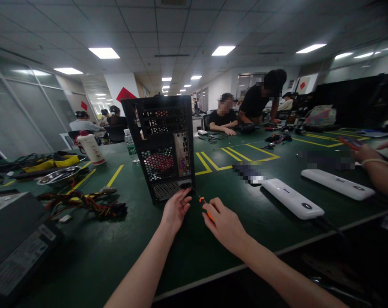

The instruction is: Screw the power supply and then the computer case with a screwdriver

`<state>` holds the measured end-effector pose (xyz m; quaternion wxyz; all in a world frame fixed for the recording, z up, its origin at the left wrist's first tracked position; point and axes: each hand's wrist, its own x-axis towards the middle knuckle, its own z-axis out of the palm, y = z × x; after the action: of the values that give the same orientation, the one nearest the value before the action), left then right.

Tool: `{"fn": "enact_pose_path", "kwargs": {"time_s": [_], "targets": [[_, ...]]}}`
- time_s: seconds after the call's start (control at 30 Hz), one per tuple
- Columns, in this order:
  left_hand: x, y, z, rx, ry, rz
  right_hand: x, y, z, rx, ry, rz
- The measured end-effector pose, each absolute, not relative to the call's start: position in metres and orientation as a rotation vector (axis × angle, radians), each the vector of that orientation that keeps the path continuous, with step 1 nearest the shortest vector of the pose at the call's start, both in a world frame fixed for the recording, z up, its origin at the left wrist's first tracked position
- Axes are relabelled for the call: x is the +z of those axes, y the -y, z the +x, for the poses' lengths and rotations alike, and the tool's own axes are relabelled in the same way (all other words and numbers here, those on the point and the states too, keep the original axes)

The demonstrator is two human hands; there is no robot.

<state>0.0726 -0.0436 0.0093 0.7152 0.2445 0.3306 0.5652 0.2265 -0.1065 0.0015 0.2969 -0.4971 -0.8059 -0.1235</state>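
In the head view, a black computer case [163,145] stood upright on the green worktop [117,248], left of centre, its perforated rear panel facing the camera. The left hand [175,209] reached to the near bottom corner of the case, fingertips touching the lower edge by the mesh grille; the fingers were loosely spread and gripped nothing. Just to its right, the right hand [224,222] was closed around an orange-handled screwdriver [204,204], whose thin shaft pointed toward the same bottom corner of the case. The two hands were near each other but apart.

To the near left lay a grey power supply [14,244] with a bundle of coloured cables [85,203] beside it, and farther left a metal bowl [57,174]. A white bottle [91,149] stood behind. To the right lay two white oblong devices [292,199], side by side but apart. At the right edge another person's hand [369,155] rested on the worktop. Far across, seated people [226,115] worked.
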Motion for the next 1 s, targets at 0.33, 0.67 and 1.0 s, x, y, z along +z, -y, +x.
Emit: {"fn": "enact_pose_path", "kwargs": {"time_s": [0.33, 0.67, 1.0], "targets": [[0.01, 0.044, 0.072, 1.246, -0.73, 0.541, -0.005, 0.106, 0.229, -0.404, 2.154, -1.217], [0.008, 0.044, 0.072, 1.245, -0.736, 0.554, -0.006, 0.105, 0.222, -0.582, 2.212, -1.15], [0.007, 0.043, 0.071, 1.237, -0.741, 0.568, -0.006, 0.102, 0.225, -0.586, 2.151, -1.151]]}}
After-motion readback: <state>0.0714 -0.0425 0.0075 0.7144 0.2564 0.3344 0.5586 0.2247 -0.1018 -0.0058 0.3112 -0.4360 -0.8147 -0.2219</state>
